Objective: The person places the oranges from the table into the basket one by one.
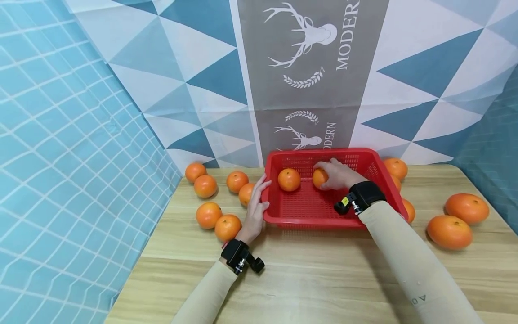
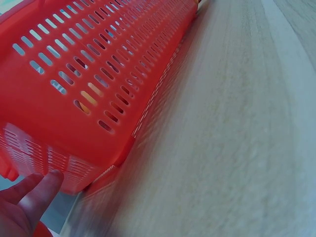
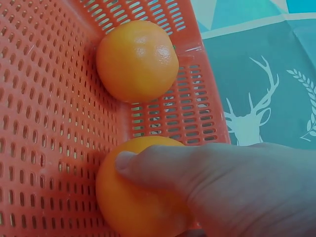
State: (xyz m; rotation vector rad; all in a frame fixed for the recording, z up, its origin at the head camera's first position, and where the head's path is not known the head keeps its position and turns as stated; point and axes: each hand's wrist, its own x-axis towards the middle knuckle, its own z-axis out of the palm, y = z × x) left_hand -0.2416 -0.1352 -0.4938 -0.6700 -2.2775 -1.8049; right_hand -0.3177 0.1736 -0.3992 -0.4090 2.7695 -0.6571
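A red plastic basket [image 1: 313, 221] with slotted walls stands on the wooden table. Inside it, my right hand [image 1: 337, 174] grips an orange [image 3: 136, 202], thumb laid over the fruit in the right wrist view. A second orange [image 1: 289, 180] sits in the basket to the left of the held one, close to the slotted back wall. At the basket's left side is my left hand [image 1: 256, 213], its fingers extended along the rim. In the left wrist view those fingers [image 2: 44, 192] lie against the basket's outer wall.
Several oranges [image 1: 208, 215] lie on the table [image 1: 307, 274] left of the basket, some beside my left wrist. More oranges [image 1: 395, 168] line the basket's right side. Two larger orange fruits [image 1: 449, 232] lie farther right. A patterned cloth [image 1: 214, 58] hangs behind the table.
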